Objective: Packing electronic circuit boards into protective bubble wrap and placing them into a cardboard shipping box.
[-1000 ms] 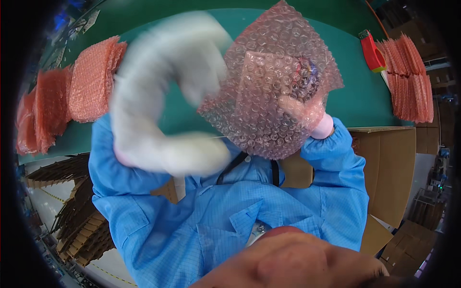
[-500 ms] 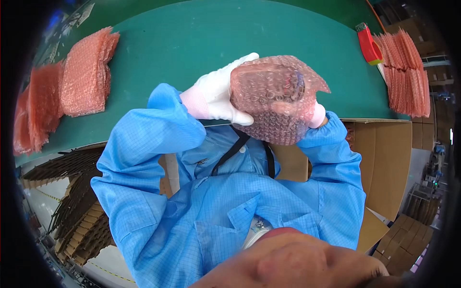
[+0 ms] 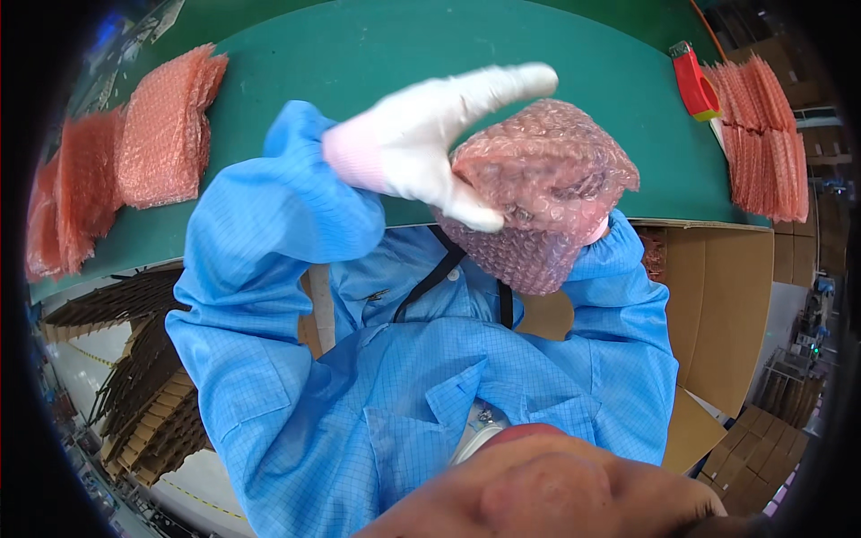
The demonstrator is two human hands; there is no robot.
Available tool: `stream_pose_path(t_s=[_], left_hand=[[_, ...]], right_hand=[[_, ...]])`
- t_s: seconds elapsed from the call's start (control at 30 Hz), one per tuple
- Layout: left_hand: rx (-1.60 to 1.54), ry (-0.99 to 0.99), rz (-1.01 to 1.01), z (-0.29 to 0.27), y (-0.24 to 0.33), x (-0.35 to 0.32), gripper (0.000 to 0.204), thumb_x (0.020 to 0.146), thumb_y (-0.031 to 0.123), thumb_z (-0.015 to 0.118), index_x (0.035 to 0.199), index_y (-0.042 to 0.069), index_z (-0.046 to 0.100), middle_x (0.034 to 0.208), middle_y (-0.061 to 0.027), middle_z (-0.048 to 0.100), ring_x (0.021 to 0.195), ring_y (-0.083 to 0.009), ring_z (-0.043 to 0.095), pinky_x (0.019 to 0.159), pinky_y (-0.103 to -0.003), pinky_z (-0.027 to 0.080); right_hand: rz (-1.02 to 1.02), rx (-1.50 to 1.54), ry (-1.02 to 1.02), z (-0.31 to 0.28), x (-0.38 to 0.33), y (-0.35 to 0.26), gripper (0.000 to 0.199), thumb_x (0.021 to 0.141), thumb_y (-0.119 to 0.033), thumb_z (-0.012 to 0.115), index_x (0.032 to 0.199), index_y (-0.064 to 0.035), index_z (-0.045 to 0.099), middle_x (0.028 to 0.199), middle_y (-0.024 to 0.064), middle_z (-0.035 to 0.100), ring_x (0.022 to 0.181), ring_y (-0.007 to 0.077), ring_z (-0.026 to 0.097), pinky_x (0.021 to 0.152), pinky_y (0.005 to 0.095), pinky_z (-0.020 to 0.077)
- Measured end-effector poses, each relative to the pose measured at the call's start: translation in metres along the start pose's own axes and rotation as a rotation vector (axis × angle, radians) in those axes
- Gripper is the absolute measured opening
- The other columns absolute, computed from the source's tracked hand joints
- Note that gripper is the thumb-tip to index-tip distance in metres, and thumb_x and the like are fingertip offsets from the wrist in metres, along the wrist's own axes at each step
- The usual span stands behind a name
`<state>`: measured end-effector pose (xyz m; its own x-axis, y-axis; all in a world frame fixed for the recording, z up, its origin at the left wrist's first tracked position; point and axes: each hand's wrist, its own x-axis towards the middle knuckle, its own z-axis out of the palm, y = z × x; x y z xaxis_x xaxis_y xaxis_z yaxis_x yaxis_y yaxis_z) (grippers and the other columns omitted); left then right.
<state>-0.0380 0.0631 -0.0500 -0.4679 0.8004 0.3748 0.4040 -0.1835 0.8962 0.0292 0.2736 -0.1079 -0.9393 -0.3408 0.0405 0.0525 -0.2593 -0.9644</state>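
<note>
A pink bubble-wrap package (image 3: 547,170) is held up in front of my chest at the table's near edge. Something inside shows dimly through the film; I cannot make out what. My left hand (image 3: 439,130), in a white glove with a pink cuff, is at the package's left side. Its fingers stretch out over the top and its thumb lies apart, by the near left edge. My right hand (image 3: 598,231) supports the package from the right. Only a bit of its pink cuff shows, and the fingers are hidden behind the wrap.
Stacks of pink bubble-wrap bags lie on the green table (image 3: 377,54), one stack (image 3: 166,130) at the left and another (image 3: 762,143) at the right. A red and yellow tool (image 3: 695,85) lies beside the right stack. Below the edge stand an open carton (image 3: 717,305) and cardboard dividers (image 3: 152,359).
My left hand has loosened from the package and its fingers have stretched out, up and to the right. The package has tilted and shifted slightly right, and its shape has changed.
</note>
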Motion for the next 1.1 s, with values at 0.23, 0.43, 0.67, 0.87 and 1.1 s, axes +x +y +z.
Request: stream_pose_path(t_s=[0.23,0.43,0.67,0.87,1.1], left_hand=[[-0.084,0.012,-0.032,0.025,-0.024,-0.009,0.074,0.073,0.013,0.07,0.135,0.005,0.031,0.133,-0.0106,0.041,0.122,-0.0243,0.041,0.103,-0.035,0.034],[-0.129,0.107,-0.238,0.023,-0.053,-0.023,0.059,0.076,0.007,0.065,0.129,0.004,0.037,0.123,-0.0093,0.049,0.114,-0.0227,0.048,0.096,-0.033,0.04],[-0.758,0.583,-0.402,0.036,-0.04,-0.032,0.046,0.076,0.004,0.058,0.121,0.002,0.047,0.111,-0.0087,0.056,0.101,-0.0158,0.053,0.084,-0.03,0.045],[-0.355,0.667,-0.425,0.068,-0.005,-0.022,0.045,0.077,0.007,0.061,0.119,0.001,0.049,0.11,-0.009,0.057,0.096,-0.0181,0.056,0.08,-0.033,0.047],[-0.149,0.721,-0.148,0.057,0.005,-0.005,0.062,0.082,0.021,0.058,0.132,-0.002,0.031,0.121,-0.0187,0.048,0.099,-0.0268,0.056,0.086,-0.037,0.046]], right_hand=[[-0.331,-0.471,0.052,-0.02,0.001,0.055,0.068,0.064,-0.008,0.077,0.123,-0.0015,0.044,0.116,0.0129,0.054,0.107,0.0218,0.052,0.091,0.0362,0.0445],[0.21,-0.222,-0.188,-0.028,0.022,-0.015,0.073,0.062,-0.016,0.081,0.124,-0.0007,0.044,0.123,0.0108,0.05,0.116,0.0207,0.045,0.094,0.035,0.0399],[-0.634,-0.648,0.581,-0.003,-0.022,-0.023,0.044,0.079,-0.008,0.063,0.119,0.0013,0.049,0.112,0.0135,0.055,0.101,0.0231,0.055,0.09,0.0318,0.0424],[-0.48,-0.46,0.429,0.036,-0.005,-0.013,0.089,0.057,-0.02,0.082,0.131,0.0003,0.037,0.122,0.018,0.05,0.116,0.0258,0.048,0.097,0.0363,0.039],[-0.55,-0.286,0.405,0.032,0.014,0.004,0.076,0.058,-0.019,0.082,0.124,-0.0009,0.048,0.125,0.013,0.051,0.113,0.0226,0.051,0.096,0.0349,0.04]])
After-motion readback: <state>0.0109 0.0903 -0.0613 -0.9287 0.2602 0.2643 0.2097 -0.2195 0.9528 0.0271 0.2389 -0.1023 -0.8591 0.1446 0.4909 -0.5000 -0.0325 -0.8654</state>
